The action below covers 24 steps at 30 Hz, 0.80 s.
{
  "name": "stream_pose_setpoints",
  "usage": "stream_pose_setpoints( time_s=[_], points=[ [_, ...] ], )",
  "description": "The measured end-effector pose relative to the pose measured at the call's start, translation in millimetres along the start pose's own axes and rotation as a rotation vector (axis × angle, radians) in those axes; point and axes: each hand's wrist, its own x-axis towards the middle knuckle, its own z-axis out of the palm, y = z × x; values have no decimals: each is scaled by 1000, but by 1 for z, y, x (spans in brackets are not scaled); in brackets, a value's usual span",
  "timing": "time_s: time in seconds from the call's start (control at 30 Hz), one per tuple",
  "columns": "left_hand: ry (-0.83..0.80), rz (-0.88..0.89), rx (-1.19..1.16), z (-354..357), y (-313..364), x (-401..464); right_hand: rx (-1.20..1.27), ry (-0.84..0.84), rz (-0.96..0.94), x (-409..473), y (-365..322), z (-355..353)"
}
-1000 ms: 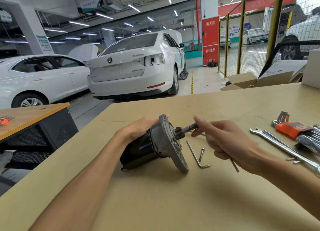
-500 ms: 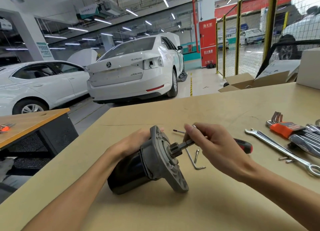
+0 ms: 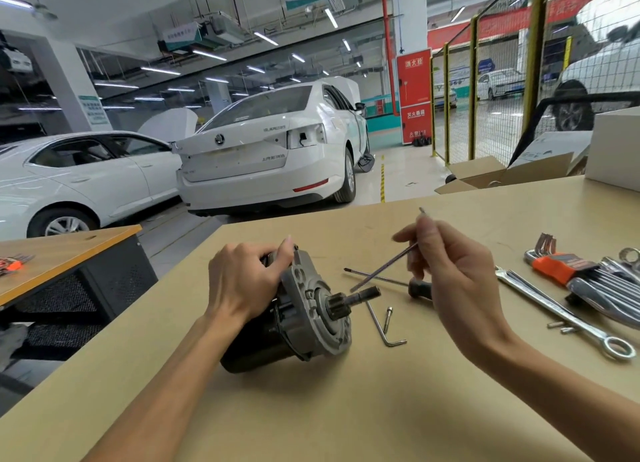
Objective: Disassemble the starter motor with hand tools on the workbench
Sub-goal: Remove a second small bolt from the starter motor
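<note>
Workbench (image 3: 346, 409) | left hand (image 3: 242, 288) grips starter motor (image 3: 298, 319) | right hand (image 3: 450, 281) pinches long bolt (image 3: 384, 271) | screwdriver (image 3: 398, 283), hex key (image 3: 381, 326) beside

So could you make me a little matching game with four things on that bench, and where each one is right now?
Things:
1. starter motor
2. long thin bolt
3. L-shaped hex key
4. combination wrench

Places:
A. lying on the bench just right of the motor's shaft
B. pinched in the right hand, above the bench
C. lying beside the orange hex key set
D. steadied by the left hand

Pairs: 1-D, 2-B, 3-A, 4-C
</note>
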Motion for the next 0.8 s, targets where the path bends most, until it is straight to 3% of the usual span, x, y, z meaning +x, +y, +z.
stream_pose_setpoints(
  time_s=[0.17, 0.57, 0.8],
  points=[
    [59, 76, 40, 4, -4, 2, 143, -164, 141, -10, 8, 11],
    [93, 52, 56, 12, -9, 7, 245, -62, 211, -11, 5, 15],
    [115, 75, 53, 13, -9, 7, 278, -101, 262, -12, 8, 14]
  ],
)
